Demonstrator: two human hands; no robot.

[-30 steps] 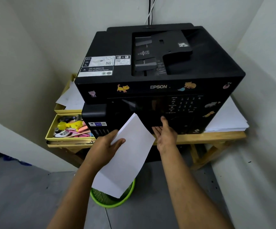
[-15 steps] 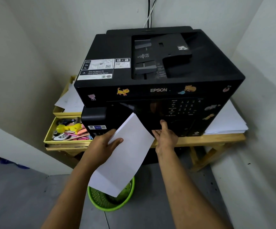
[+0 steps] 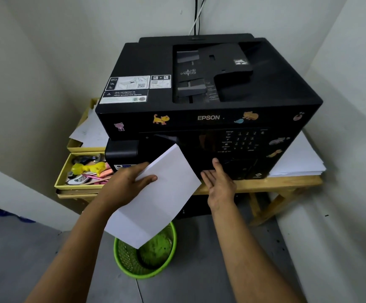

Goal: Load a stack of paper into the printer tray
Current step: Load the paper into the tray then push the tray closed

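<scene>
A black Epson printer (image 3: pixel 199 92) with animal stickers sits on a wooden table (image 3: pixel 282 182) in a corner. My left hand (image 3: pixel 127 184) grips a thin white stack of paper (image 3: pixel 155 200) by its left edge, holding it tilted in front of the printer's lower front. My right hand (image 3: pixel 219 182) is palm up with fingers apart, its thumb against the printer's bottom front edge and its fingertips under that edge. The tray itself is hidden below the front panel.
A pile of white sheets (image 3: pixel 296 160) lies on the table right of the printer. Yellow trays (image 3: pixel 79 171) with stationery and loose papers stand at the left. A green mesh basket (image 3: pixel 145 254) sits on the floor under the paper. Walls close in on both sides.
The view has shifted slightly, with the printer lower in the picture. Both hands stay almost where they were, the right one still at the printer's bottom front edge.
</scene>
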